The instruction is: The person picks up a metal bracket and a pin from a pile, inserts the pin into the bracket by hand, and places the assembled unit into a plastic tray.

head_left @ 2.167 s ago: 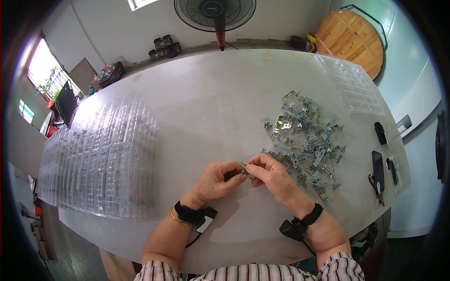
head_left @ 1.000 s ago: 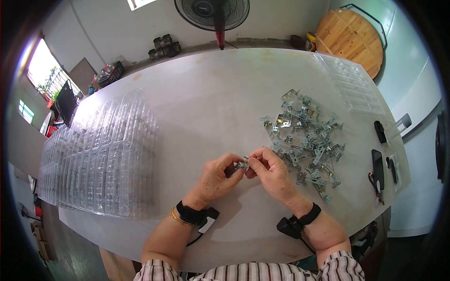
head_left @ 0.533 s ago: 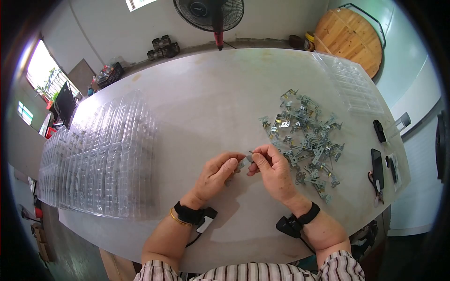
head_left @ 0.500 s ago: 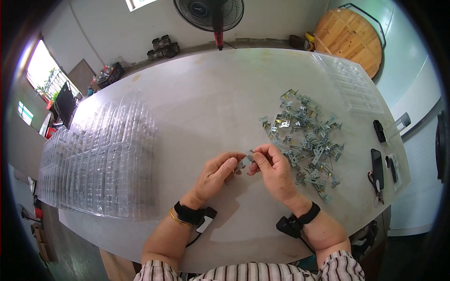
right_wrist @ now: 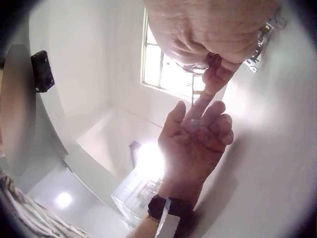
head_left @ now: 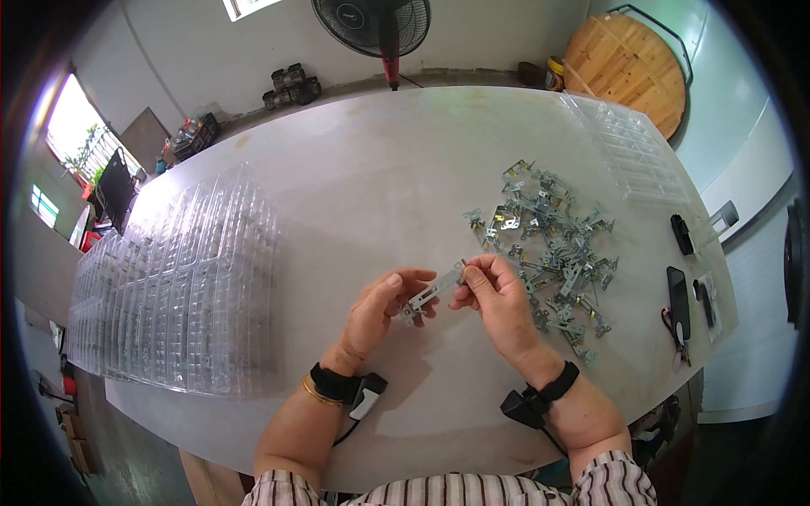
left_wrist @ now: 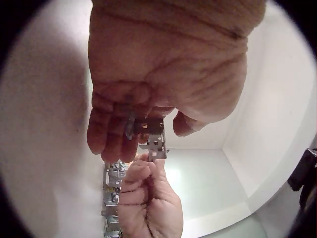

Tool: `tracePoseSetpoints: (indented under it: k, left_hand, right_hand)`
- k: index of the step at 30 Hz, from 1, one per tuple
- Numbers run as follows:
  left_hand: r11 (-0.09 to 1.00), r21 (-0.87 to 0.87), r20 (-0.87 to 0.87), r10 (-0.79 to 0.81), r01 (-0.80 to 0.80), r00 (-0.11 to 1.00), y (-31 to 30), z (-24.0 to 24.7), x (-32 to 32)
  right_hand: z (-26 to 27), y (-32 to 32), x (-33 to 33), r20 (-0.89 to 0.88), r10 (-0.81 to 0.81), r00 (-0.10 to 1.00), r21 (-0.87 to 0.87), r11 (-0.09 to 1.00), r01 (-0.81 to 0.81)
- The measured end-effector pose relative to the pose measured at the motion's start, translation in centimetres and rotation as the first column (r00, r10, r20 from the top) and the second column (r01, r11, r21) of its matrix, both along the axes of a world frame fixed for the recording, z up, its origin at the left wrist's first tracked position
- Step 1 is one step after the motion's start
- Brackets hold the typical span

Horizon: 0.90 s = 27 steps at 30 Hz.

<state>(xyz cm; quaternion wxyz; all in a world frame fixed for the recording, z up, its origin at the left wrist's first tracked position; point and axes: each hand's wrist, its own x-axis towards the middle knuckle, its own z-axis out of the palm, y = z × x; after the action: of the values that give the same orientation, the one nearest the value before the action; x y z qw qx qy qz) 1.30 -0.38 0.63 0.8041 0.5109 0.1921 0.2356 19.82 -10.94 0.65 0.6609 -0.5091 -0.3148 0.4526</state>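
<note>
A long, slotted metal bracket [head_left: 433,292] slants between the two hands above the table. My right hand [head_left: 504,310] pinches its upper end between thumb and fingers. The lower end lies along the fingers of my left hand [head_left: 371,319], whose thumb stands apart from the metal. From the left wrist, the bracket's bent, holed end [left_wrist: 156,144] shows between both hands. In the right wrist view the left hand [right_wrist: 190,148] appears palm up with its fingers loosely spread. Just beyond the right hand is a heap of similar metal brackets [head_left: 561,244].
Stacked clear plastic trays [head_left: 181,287] fill the table's left side. Another clear tray [head_left: 633,156] lies at the back right. Along the right edge are a black phone [head_left: 678,295], scissors [head_left: 677,341] and a black clip-like item [head_left: 682,234]. A fan [head_left: 371,21] stands behind the table.
Both hands were close together around the mostly hidden bracket, turning it. Now the left fingers have loosened and moved left, and the bracket's full length shows, held from the right.
</note>
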Motion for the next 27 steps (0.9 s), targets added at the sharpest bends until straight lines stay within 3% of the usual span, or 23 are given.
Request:
tracePoseSetpoints:
  k: [2,4,5,7,8,10,14,16,19,27]
  left_hand:
    - [0.999,-0.014,0.040,0.033,-0.033,0.999,0.3,-0.6,-0.1]
    - [0.983,0.151,0.039,0.099,-0.104,0.994,0.5,-0.9,-0.2]
    - [0.983,0.151,0.039,0.099,-0.104,0.994,0.4,-0.8,-0.1]
    - [0.910,0.401,0.042,0.096,-0.105,0.994,0.0,0.1,0.2]
    - [0.910,0.400,0.042,0.096,-0.105,0.994,0.1,0.2,0.2]
    - [0.898,0.439,0.056,-0.027,0.000,0.998,0.4,0.2,0.1]
    - [0.918,0.395,0.119,-0.076,0.023,0.990,0.1,0.5,0.3]
    - [0.780,0.617,0.005,-0.139,0.106,0.990,0.3,1.0,0.3]
    - [0.726,0.674,-0.070,-0.118,0.134,0.991,-0.2,1.5,0.6]
    - [0.648,0.756,-0.045,-0.093,0.095,0.995,-0.4,1.8,1.1]
  right_hand:
    - [0.0,0.0,0.1,-0.070,-0.009,0.998,-0.011,1.000,0.008]
    - [-0.1,-0.2,0.1,-0.186,0.048,0.981,-0.038,0.998,-0.056]
    - [-0.1,-0.2,0.1,-0.186,0.048,0.981,-0.038,0.998,-0.056]
    - [0.1,-0.3,0.0,-0.290,0.084,0.953,-0.088,0.990,-0.114]
    - [0.2,-0.3,-0.1,-0.291,0.084,0.953,-0.089,0.989,-0.114]
    - [0.1,-0.4,-0.1,-0.355,0.108,0.929,-0.095,0.984,-0.151]
    - [-0.3,-0.3,0.1,-0.386,0.119,0.915,-0.112,0.978,-0.174]
    - [-0.7,-0.1,0.2,-0.406,0.159,0.900,-0.107,0.970,-0.219]
    - [-0.7,-0.1,0.1,-0.383,0.123,0.916,-0.149,0.970,-0.192]
    - [-0.3,-0.2,0.1,-0.337,0.140,0.931,-0.157,0.967,-0.202]
